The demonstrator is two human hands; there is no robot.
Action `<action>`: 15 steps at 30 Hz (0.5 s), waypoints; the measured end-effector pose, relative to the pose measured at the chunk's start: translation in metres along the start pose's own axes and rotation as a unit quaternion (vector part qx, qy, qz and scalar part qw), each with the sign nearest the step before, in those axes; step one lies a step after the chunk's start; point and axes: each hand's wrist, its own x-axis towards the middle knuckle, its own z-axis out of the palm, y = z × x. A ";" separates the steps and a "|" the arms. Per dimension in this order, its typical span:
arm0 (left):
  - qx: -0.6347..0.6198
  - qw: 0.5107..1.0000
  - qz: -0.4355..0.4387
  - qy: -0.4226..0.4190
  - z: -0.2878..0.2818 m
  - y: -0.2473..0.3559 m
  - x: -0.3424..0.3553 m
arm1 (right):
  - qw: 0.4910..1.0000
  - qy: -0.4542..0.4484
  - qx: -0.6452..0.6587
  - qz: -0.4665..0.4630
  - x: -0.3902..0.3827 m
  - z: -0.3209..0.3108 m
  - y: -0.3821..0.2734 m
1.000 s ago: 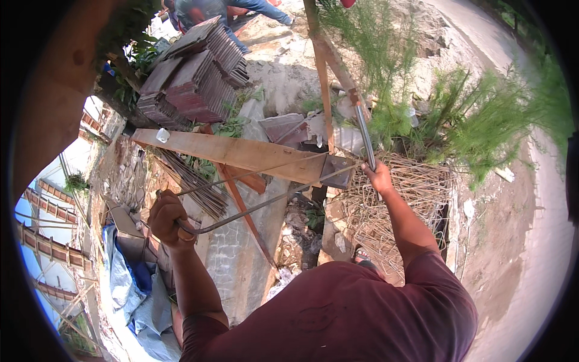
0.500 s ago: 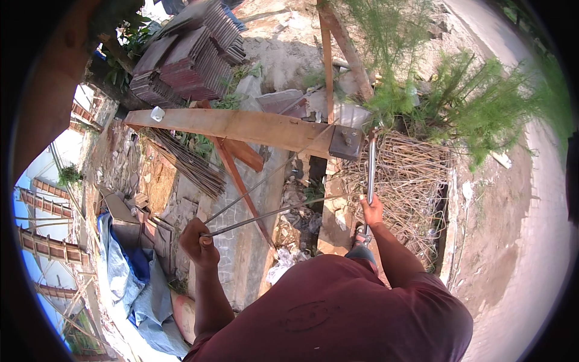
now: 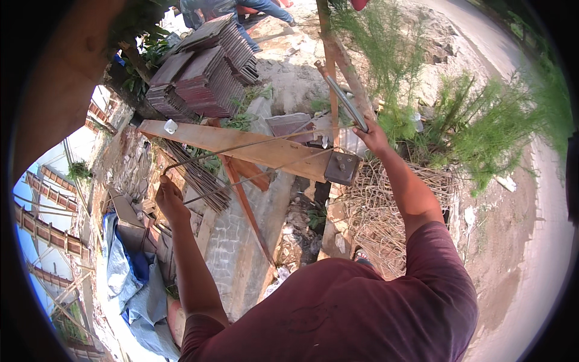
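My left hand is closed around a thin bent steel rod, whose two long lengths reach rightward over a long wooden board. At the board's right end sits a dark square metal block with short pins on top. My right hand, raised above and right of the block, is closed on a steel pipe that slants up and leftward. The far end of the upper rod length is near this hand; whether they touch, I cannot tell.
Stacked roof tiles, a bundle of rods, a pile of bent wire pieces, a blue tarp, leaning timber and feathery plants surround me. Another person's jeans-clad legs show at the top.
Since half a second ago, my right hand and pipe have risen, the pipe tilting leftward away from the block. My left hand has moved up and left with the rod.
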 end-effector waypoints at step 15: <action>0.261 0.920 -0.261 -0.133 0.014 -0.094 0.104 | 0.964 -0.197 0.061 0.165 -0.061 -0.099 -0.055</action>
